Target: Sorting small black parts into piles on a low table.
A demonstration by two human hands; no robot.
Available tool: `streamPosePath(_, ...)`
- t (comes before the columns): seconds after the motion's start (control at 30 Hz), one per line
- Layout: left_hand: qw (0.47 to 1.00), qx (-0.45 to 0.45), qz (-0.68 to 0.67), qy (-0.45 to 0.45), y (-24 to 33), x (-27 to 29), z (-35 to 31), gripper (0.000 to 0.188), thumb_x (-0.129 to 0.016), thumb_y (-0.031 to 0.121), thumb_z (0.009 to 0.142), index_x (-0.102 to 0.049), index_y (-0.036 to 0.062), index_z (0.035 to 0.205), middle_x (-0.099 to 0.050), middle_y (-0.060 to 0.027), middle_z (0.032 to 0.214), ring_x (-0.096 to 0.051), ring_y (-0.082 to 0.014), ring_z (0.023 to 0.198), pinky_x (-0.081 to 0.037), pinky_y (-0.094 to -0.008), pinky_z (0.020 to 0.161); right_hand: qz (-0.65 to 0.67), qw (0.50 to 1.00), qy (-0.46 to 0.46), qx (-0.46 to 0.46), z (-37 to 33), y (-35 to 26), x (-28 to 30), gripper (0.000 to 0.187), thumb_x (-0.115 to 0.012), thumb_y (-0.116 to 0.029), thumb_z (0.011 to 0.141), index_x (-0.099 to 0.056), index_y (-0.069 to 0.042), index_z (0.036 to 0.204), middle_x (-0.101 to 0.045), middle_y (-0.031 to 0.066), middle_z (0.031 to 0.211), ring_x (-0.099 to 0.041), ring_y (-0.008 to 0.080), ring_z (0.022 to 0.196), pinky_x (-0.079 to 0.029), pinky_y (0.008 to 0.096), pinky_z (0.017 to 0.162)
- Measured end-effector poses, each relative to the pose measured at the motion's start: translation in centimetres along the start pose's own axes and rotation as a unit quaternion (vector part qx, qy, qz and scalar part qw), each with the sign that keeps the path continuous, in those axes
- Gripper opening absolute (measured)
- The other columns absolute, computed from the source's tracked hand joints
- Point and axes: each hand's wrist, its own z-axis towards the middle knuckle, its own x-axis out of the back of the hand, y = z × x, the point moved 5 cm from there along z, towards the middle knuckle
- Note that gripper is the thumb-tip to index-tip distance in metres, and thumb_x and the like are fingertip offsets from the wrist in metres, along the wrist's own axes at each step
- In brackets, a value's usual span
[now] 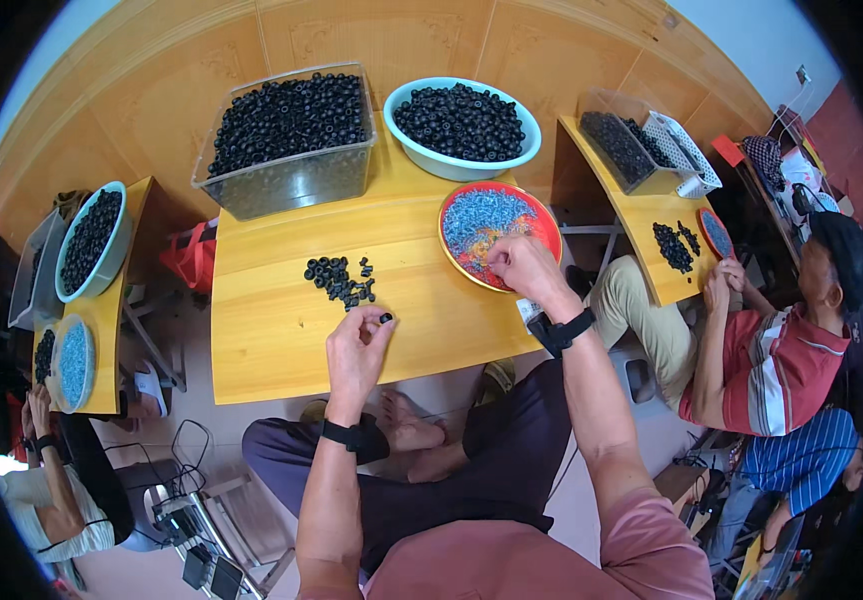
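A person [511,562] seated at a yellow worktop [261,345] pinches a small black piece [385,318] in the left hand [356,350], the right hand [528,268] lowered over a red dish [550,232] of tiny blue pieces [476,213]. Black pieces fill a clear bin [296,178] and pale-blue bowl [451,167] behind; a co-worker [776,370] sits at right.

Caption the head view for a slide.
Left hand holds a black part; right hand is at a red bowl of small blue pieces.

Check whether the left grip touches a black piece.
Touching: the head view shows the left grip pinching a round black piece between thumb and finger.
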Motion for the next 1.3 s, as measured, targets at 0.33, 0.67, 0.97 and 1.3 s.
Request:
streamPosePath(0.33,1.0,-0.002,-0.006,-0.001,-0.2,0.1,-0.2,0.016,-0.077,0.004,0.086,-0.068,-0.0007,0.098,-0.066,-0.0019,0.077,-0.057,-0.0069,0.066,-0.049,-0.0237,0.062,-0.077,0.997,0.0,0.026,-0.3,-0.9,-1.0,0.011,-0.064,-0.007,0.081,-0.074,-0.005,0.086,-0.072,0.0187,0.095,-0.07,0.0381,0.089,-0.054,0.0497,0.079)
streamPosePath(0.67,0.996,0.007,-0.088,-0.011,-0.6,-0.4,-0.2,0.017,-0.073,0.003,0.091,-0.063,0.0007,0.104,-0.069,-0.003,0.08,-0.059,-0.0065,0.07,-0.049,-0.0233,0.064,0.178,0.97,0.113,0.124,-3.1,-6.2,-1.4,0.018,-0.07,-0.005,0.087,-0.072,0.0,0.104,-0.074,0.0109,0.087,-0.071,0.0174,0.072,-0.054,0.03,0.066)
streamPosePath(0.97,0.981,0.059,-0.184,-0.022,-2.4,-0.2,0.0,0.019,-0.068,-0.002,0.095,-0.056,0.0026,0.109,-0.068,-0.0017,0.083,-0.06,-0.0054,0.072,-0.047,-0.0206,0.064,0.308,0.943,0.046,0.114,-5.4,-12.3,-8.8,0.013,-0.068,-0.009,0.088,-0.069,0.0,0.097,-0.07,0.0195,0.088,-0.07,0.0346,0.079,-0.056,0.0406,0.07)
streamPosePath(1.3,0.981,0.069,-0.179,0.009,-3.2,0.1,-0.1,0.019,-0.069,-0.004,0.093,-0.059,0.0018,0.108,-0.065,0.0011,0.081,-0.057,-0.0031,0.071,-0.043,-0.0191,0.061,0.249,0.946,0.112,0.177,-5.5,-13.0,-10.0,0.009,-0.065,-0.007,0.088,-0.066,-0.002,0.095,-0.066,0.0147,0.084,-0.067,0.0332,0.079,-0.053,0.042,0.07)
